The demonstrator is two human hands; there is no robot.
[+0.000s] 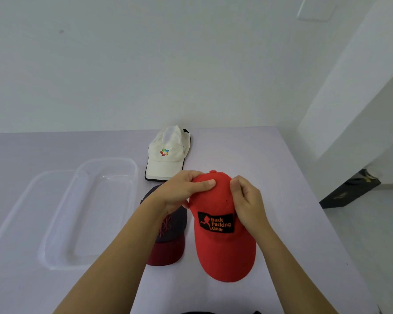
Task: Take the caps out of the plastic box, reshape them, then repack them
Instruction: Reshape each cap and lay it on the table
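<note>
Two grips close on the red cap [220, 245]: left hand [182, 189] wraps its crown, right hand [247, 200] pinches it, reshaping. Next, probably: into the plastic box [95, 214].

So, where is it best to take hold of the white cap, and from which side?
Pinch the white cap by its brim, probably: the brim points toward the person and looks stiff, while the crown lies flattened. Come from the near left, because the dark cap lies just in front.
</note>
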